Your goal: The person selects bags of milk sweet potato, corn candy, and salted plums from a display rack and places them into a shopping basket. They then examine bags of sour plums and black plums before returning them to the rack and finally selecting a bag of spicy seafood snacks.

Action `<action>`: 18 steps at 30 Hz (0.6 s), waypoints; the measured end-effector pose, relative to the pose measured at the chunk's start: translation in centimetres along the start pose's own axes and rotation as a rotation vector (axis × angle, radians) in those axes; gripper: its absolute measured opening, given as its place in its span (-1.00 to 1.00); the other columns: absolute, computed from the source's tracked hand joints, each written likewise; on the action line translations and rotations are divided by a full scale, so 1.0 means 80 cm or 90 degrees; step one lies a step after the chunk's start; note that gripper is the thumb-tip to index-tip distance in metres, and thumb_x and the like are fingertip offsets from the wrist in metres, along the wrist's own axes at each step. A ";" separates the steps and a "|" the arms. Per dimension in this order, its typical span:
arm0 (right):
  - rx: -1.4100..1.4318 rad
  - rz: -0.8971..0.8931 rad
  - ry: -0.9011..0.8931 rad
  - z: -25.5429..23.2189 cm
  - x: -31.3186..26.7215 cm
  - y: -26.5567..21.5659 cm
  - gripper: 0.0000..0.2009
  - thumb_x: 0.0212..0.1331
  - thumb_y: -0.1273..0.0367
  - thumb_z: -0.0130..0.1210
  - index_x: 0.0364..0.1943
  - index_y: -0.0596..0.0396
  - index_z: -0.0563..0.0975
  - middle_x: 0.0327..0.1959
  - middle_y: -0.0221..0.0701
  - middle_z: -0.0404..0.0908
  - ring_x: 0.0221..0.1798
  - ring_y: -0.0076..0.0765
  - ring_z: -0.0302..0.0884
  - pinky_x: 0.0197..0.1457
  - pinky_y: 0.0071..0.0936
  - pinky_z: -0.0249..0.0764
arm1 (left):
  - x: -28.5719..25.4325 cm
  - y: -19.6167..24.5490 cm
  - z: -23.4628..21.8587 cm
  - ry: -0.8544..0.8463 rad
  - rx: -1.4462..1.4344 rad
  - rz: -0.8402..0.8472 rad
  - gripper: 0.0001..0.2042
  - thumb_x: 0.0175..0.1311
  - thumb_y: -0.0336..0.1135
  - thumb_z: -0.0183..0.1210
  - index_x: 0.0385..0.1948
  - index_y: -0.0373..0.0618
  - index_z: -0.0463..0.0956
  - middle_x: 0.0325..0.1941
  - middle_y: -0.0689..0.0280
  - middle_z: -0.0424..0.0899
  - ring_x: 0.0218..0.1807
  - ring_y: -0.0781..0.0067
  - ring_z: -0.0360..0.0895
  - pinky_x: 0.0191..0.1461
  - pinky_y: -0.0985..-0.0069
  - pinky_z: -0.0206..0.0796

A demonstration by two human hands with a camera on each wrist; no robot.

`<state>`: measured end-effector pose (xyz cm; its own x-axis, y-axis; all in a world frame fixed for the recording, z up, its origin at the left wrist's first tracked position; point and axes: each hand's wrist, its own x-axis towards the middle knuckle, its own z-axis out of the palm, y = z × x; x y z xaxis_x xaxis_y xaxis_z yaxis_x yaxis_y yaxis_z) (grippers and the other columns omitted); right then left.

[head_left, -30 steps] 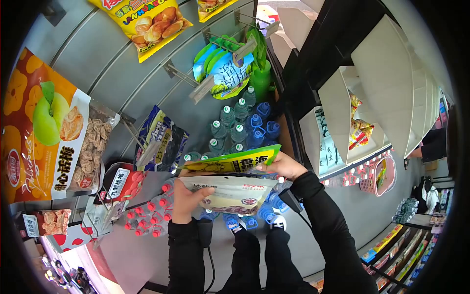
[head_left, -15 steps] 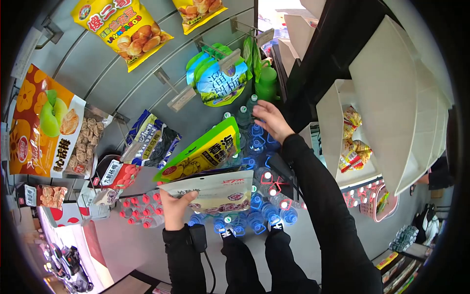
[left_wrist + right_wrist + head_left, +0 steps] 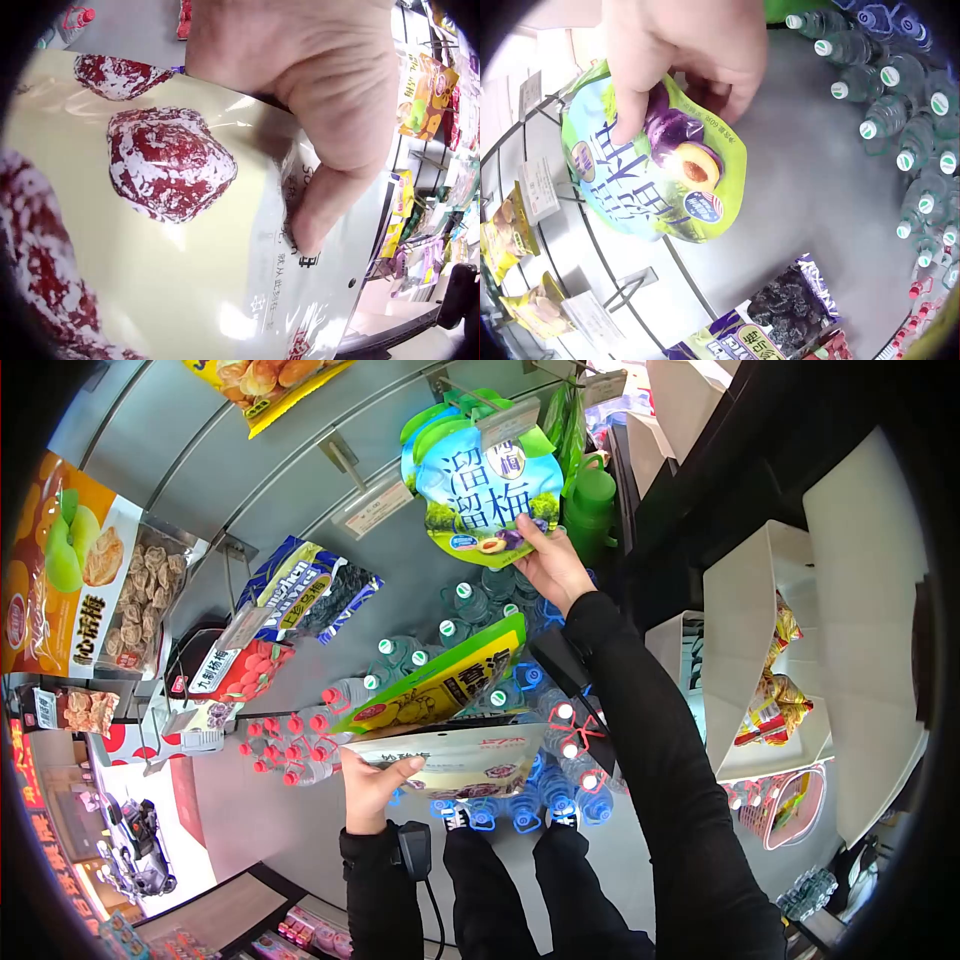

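Observation:
My left hand (image 3: 372, 792) grips a white pouch (image 3: 470, 758) and a yellow-green bag (image 3: 440, 685) stacked behind it; in the left wrist view the thumb of the hand (image 3: 322, 90) presses on the white pouch (image 3: 247, 187), which shows red, white-dusted fruit. My right hand (image 3: 555, 568) pinches the lower edge of a blue-green pouch (image 3: 485, 485) on a wall hook. In the right wrist view that pouch (image 3: 660, 165), printed with plums, lies between the thumb and curled fingers of the hand (image 3: 686, 52).
Other snack bags (image 3: 310, 590) hang at the left on hooks with price tags (image 3: 372, 505). Water bottles (image 3: 465, 605) stand in groups on the floor below. At the right are a white bin (image 3: 765, 680) and a pink basket (image 3: 795, 810).
My right hand has let go of the held bags, moved up, and taken hold of the hanging blue-green pouch. My left hand keeps its grip on the bags.

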<state>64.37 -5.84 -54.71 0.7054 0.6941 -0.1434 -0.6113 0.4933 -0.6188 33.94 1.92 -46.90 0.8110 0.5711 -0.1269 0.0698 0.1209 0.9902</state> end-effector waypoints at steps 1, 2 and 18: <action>0.000 0.003 0.000 0.003 -0.003 0.001 -0.75 0.12 0.37 0.01 -0.12 0.07 0.34 -0.16 -0.41 0.46 -0.18 -0.49 0.45 -0.12 -0.54 0.40 | -0.001 0.000 0.001 0.006 -0.007 -0.002 -0.63 -0.23 -0.54 0.26 -0.27 -0.40 0.43 -0.32 0.19 0.55 -0.30 0.43 0.50 -0.18 0.54 0.33; 0.023 -0.006 -0.007 0.006 -0.007 0.002 -0.75 0.13 0.37 0.00 -0.11 0.09 0.34 -0.16 -0.39 0.47 -0.15 -0.47 0.45 -0.09 -0.50 0.39 | -0.002 0.001 0.000 0.011 -0.015 -0.003 -0.66 -0.23 -0.53 0.26 -0.30 -0.40 0.45 -0.33 0.18 0.56 -0.31 0.43 0.50 -0.20 0.55 0.34; -0.018 0.052 -0.056 -0.017 -0.062 -0.007 -0.77 0.17 0.42 -0.08 -0.09 0.12 0.33 -0.11 -0.36 0.46 -0.09 -0.41 0.44 -0.04 -0.42 0.41 | 0.035 0.028 0.008 -0.083 0.019 0.006 -0.63 -0.28 -0.57 0.29 -0.29 -0.34 0.48 -0.29 0.23 0.57 -0.28 0.47 0.50 -0.17 0.56 0.33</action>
<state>61.74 -10.30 -54.71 0.6183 0.7756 -0.1273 -0.6548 0.4187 -0.6292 36.74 3.24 -44.99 0.8799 0.4620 -0.1109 0.0772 0.0911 0.9928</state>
